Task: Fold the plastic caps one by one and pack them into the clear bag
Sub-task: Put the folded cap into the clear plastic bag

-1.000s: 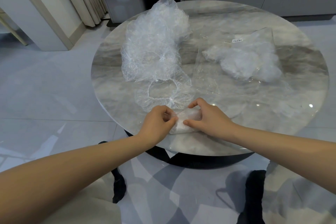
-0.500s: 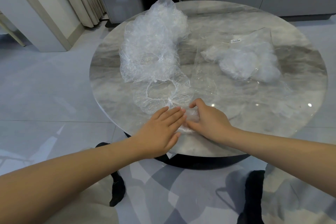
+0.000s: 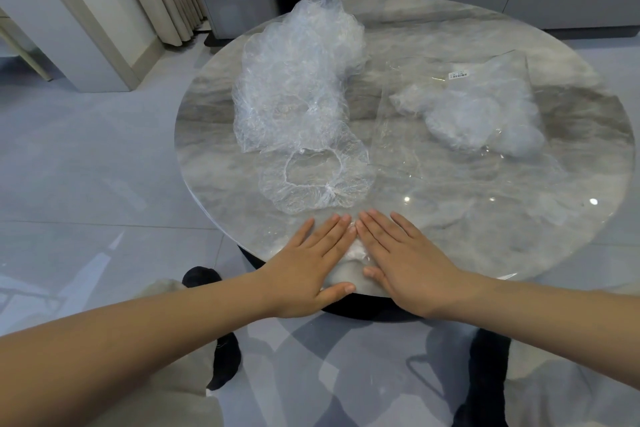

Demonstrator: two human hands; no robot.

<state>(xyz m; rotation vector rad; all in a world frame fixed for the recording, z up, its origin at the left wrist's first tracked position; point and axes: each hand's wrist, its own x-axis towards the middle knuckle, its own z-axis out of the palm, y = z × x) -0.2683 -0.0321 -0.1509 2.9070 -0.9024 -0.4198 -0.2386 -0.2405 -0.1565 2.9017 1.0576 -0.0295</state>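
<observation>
Low in the middle of the frame, the left hand [image 3: 308, 267] and right hand [image 3: 407, 262] lie flat side by side, fingers stretched out, pressing a folded cap [image 3: 355, 255] onto the round table [image 3: 485, 246]. Above them lies one open cap [image 3: 313, 180], then the loose pile [image 3: 298, 76]; the clear bag [image 3: 478, 111] sits at upper right

On the round table [image 3: 485, 253], the left hand [image 3: 308, 263] and right hand [image 3: 405, 260] lie flat side by side at the near edge, on a folded cap [image 3: 353, 255]. Just behind them lies an open cap [image 3: 311, 180]. Behind that sits the cap pile [image 3: 298, 80]. The clear bag [image 3: 467, 107] lies to the right, with folded caps inside.
</observation>
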